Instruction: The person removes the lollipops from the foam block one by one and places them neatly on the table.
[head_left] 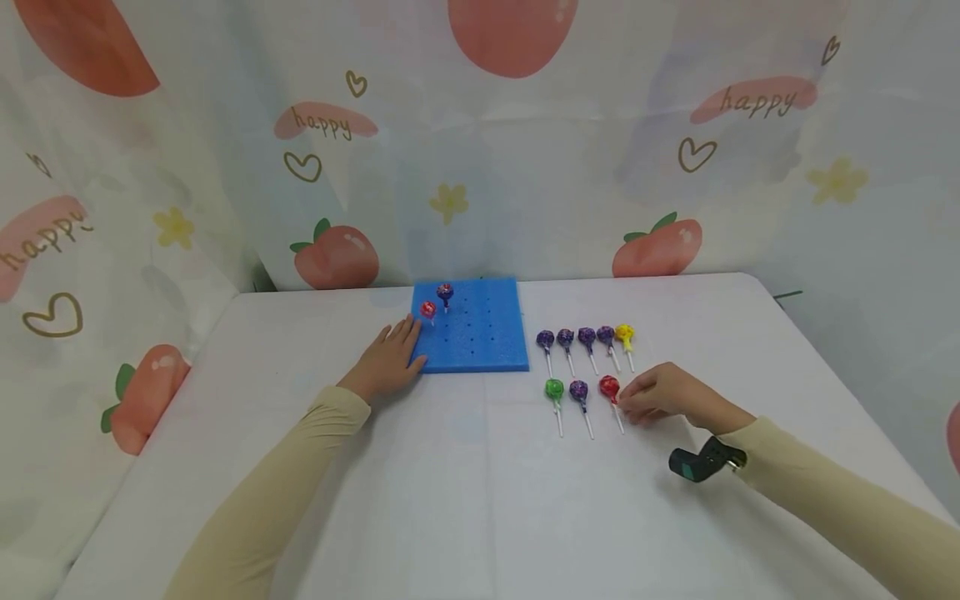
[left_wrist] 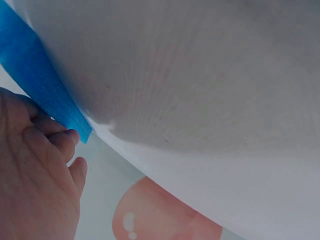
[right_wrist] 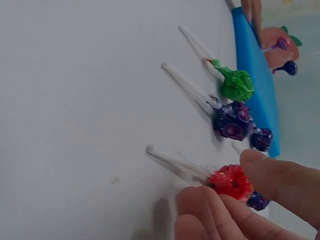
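A blue foam block (head_left: 495, 354) with rows of small holes lies at the back; a red lollipop (head_left: 428, 309) and a purple lollipop (head_left: 445, 292) stand upright in it. My left hand (head_left: 386, 362) rests against the block's left edge, fingers extended. Beside another red lollipop (head_left: 609, 387), lying on the table, is my right hand (head_left: 660, 396). In the right wrist view its thumb and bent fingers stand apart around that lollipop's red head (right_wrist: 231, 182), without a visible pinch. To its left lie a purple lollipop (head_left: 578, 391) and a green lollipop (head_left: 553, 389).
Behind the front row lie several purple lollipops (head_left: 586, 336) and a yellow lollipop (head_left: 625, 333). A white cloth covers the table (head_left: 480, 500). The patterned curtain (head_left: 525, 183) hangs close behind the table's back edge. A dark wrist device (head_left: 705, 460) hangs at the right cuff.
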